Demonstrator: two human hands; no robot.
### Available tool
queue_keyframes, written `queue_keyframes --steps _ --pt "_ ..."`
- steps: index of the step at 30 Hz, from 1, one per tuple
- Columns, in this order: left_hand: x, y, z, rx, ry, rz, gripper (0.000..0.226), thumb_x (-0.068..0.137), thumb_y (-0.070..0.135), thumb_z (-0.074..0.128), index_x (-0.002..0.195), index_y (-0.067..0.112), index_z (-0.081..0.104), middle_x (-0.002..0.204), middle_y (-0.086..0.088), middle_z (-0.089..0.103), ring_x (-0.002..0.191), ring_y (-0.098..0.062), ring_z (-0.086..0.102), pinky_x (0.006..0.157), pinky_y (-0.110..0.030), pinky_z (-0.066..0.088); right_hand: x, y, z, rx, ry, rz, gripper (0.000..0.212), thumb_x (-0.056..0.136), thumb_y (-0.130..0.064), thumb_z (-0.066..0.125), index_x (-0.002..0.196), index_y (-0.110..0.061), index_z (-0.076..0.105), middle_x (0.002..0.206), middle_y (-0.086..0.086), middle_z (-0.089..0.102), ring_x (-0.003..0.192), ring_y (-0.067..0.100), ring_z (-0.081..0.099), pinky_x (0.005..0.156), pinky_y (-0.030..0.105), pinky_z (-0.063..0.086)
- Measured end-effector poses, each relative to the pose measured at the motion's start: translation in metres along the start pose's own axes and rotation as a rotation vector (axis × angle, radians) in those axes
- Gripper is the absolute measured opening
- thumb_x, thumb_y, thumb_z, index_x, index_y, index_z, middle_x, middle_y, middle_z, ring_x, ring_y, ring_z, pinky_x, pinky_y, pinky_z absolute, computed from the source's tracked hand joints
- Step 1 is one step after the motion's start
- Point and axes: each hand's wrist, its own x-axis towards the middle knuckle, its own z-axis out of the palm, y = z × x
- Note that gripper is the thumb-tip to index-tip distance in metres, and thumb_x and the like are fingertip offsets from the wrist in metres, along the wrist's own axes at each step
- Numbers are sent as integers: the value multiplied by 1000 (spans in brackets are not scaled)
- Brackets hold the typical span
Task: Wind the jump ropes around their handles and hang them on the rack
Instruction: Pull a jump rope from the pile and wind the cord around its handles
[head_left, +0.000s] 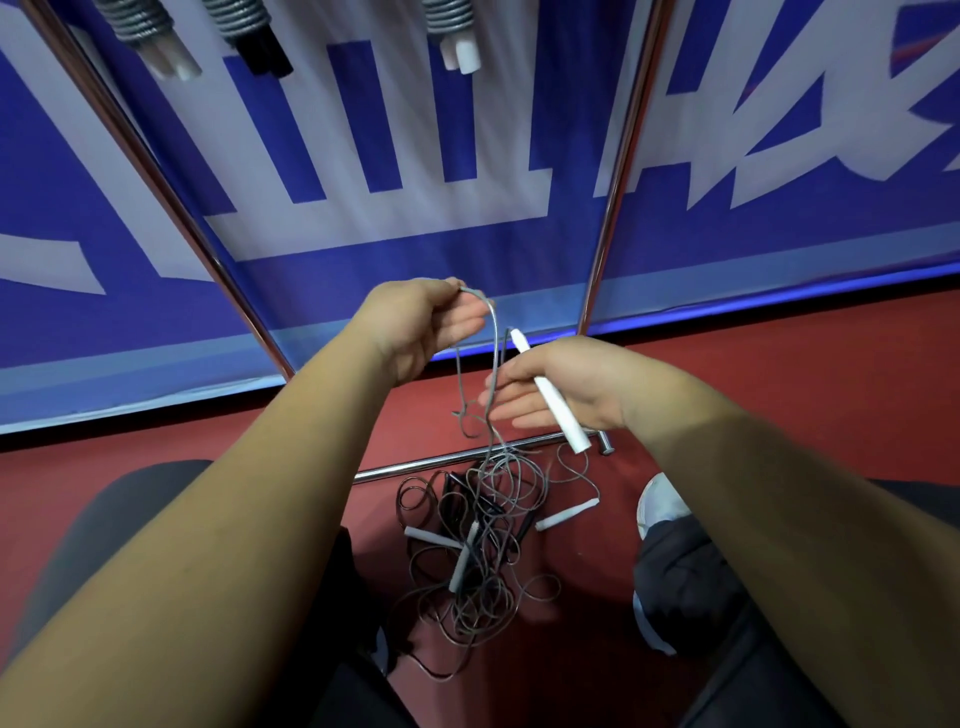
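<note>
Grey thin jump-rope cord (497, 338) was pinched in your raised left hand (415, 332); your right hand (571, 379) grasped a white plastic handle (548, 392), above tangled ropes (483, 530) on the red floor (779, 389).

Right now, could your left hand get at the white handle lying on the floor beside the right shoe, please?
Probably not yet: the left hand is pinching the grey rope up high. The handle itself lies uncovered on the red floor.

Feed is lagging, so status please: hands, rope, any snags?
Left hand pinches grey rope, raised. Right hand holds white handle. Rope trails into tangled pile on floor, not yet wound.
</note>
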Motion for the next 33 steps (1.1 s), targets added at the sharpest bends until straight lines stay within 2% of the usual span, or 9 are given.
queue_keyframes --steps 3,6,9,14,17,23,28,31,33 --pt "6 -3 -8 -25 98 16 20 109 6 46 103 -7 62 100 -23 77 87 -22 80 73 -31 65 -3 -6 2 23 -12 -79 22 110 -22 53 114 -9 71 115 14 80 113 30 76 107 43 56" --pt "8 -2 -11 12 108 -37 26 105 5 40 83 2 54 108 -24 74 92 -26 80 73 -35 65 -2 -8 4 92 44 -163 20 110 -21 58 113 -5 70 102 14 81 106 35 78 102 49 60" --pt "6 -4 -12 167 51 -225 22 100 5 34 99 -1 55 117 -23 72 101 -35 78 79 -43 63 -4 -12 8 247 115 -241 15 109 -16 60 109 -1 66 86 13 76 87 36 78 84 49 67" --pt "-10 -21 -7 846 -347 -297 39 98 -6 48 120 17 72 118 2 79 115 -16 72 94 -34 52 -3 -24 2 618 258 -325 17 110 -13 59 103 2 63 77 13 63 64 27 76 57 36 64" --pt "-15 -28 -4 950 -478 -362 32 101 -2 58 119 18 74 124 4 77 123 -14 69 97 -30 52 -2 -26 -8 794 309 -338 19 111 -12 57 99 2 60 81 15 63 66 26 78 57 35 64" --pt "-19 -23 3 824 -505 -303 18 111 19 54 112 16 71 114 -6 79 107 -21 75 96 -35 56 4 -20 -15 793 332 -292 30 114 -23 51 105 5 59 104 23 69 76 30 81 62 41 66" --pt "-19 -8 9 356 -312 -225 20 112 13 47 112 10 67 102 -10 80 96 -20 79 83 -35 66 11 -12 -14 381 334 -167 45 114 -41 46 114 -3 69 109 19 79 92 33 79 86 46 63" --pt "-18 1 10 81 -201 -187 20 112 8 44 113 6 63 96 -10 80 89 -18 80 76 -32 66 7 -8 -7 150 246 -134 40 114 -35 47 118 -2 70 108 20 80 83 24 77 73 31 60" --pt "-14 3 9 -87 -122 -150 18 112 7 44 108 4 61 90 -11 80 84 -16 80 71 -31 66 2 -5 -3 -26 141 -84 42 114 -36 43 122 -5 70 108 14 82 92 20 80 82 31 58"
